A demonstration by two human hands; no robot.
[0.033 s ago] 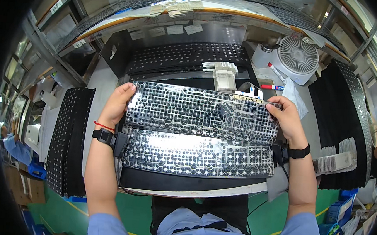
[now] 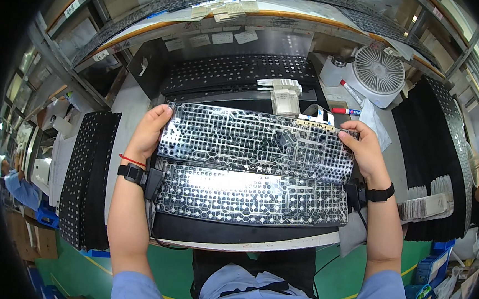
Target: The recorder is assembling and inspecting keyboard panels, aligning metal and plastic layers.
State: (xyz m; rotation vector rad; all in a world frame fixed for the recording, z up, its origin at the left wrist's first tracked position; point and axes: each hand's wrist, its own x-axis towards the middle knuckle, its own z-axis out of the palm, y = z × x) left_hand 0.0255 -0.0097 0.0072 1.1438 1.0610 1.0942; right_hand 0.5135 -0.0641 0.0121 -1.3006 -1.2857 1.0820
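Observation:
My left hand [image 2: 151,128] pinches the left end of a clear keyboard membrane sheet [image 2: 234,141], which has pale printed traces and many dark round spots. The sheet's upper right corner is gripped by my right hand [image 2: 360,146], its thumb on top. A narrow flexible tail [image 2: 322,116] rises from the far edge, right of the middle. Nearer to me, a second membrane sheet [image 2: 253,197] lies flat with glare across its upper part. The held sheet slightly overlaps its far edge.
Black perforated sheets [image 2: 239,69] lie at the back, with a stack of pale strips [image 2: 286,97] in front. A white fan [image 2: 378,73], a red-capped marker [image 2: 345,111] and a cloth [image 2: 376,123] are at the right. Dark stacks [image 2: 88,180] flank the bench.
The held sheet's glare has shifted and its tilt differs slightly. Both hands keep their grip in nearly the same place.

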